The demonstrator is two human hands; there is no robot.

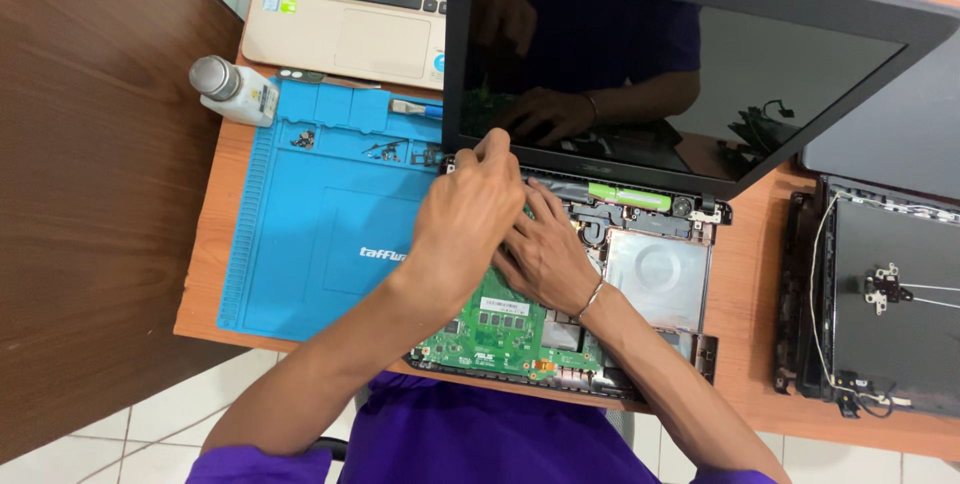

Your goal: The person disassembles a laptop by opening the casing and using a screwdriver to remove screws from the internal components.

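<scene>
Our left hand has its grip pinched together at the top left corner of the opened laptop, though we cannot tell what it clamps. Just right of that grip our right hand lies flat, fingers apart, on the green circuit board. Left of the grip, a blue mat covers the worktop.

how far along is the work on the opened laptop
Done: the black laptop base is open, its green circuit board bare, and small removed screws lie on the blue silicone work mat. In hand: the left hand and right hand are both pressed near the left hinge; what they grip is hidden. Left: the board and silver drive bay remain exposed, uncovered.
</scene>
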